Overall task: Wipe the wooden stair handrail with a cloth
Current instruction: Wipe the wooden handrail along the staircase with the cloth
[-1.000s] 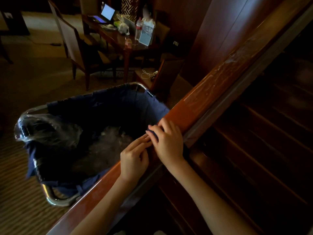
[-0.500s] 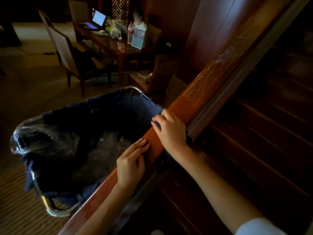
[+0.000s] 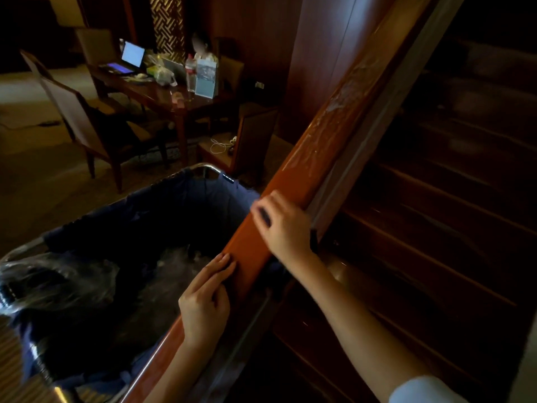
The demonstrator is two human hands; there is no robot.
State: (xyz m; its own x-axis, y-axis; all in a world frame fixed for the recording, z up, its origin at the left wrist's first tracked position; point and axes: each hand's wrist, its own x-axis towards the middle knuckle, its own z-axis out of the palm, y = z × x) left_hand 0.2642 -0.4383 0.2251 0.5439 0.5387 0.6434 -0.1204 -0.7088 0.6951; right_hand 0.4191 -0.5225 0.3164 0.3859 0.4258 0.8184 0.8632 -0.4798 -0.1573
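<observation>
**Ops:** Fingers status?

**Me:** Right hand (image 3: 286, 228) is curled over the top of the handrail (image 3: 328, 135). Its fingers (image 3: 258, 209) hook down the 9 o'clock face and are motion-blurred. The dark cloth (image 3: 264, 217) is clamped under the palm. I only see slivers of it, between two fingers and at the heel of the hand.

**Ops:** Left?

**Me:** Left hand (image 3: 203, 303) sits at 7 o'clock of the right. Fingertips (image 3: 225, 263) are straight and flat on the rail's side face. No grip on anything I can make out. I read it as a brace while the right hand does the stroke.

**Ops:** Why wrap over the top?

**Me:** My guess is it covers the top and side in one pass and keeps the cloth from sliding off. The rail runs from 7 to 1 o'clock. Pale streaks (image 3: 343, 97) lie up toward 1, well apart from the hand, so that stretch looks undone.

**Ops:** Around it?

**Me:** Laundry cart (image 3: 180, 205) is just beside the rail at 9 o'clock, with a blue liner and clear plastic inside. Stairs (image 3: 436, 228) are at 3. A bench (image 3: 162, 96) with a laptop is far off at 11, irrelevant.

**Ops:** Risk?

**Me:** Cloth bunching under the palm; can't verify coverage from here.
</observation>
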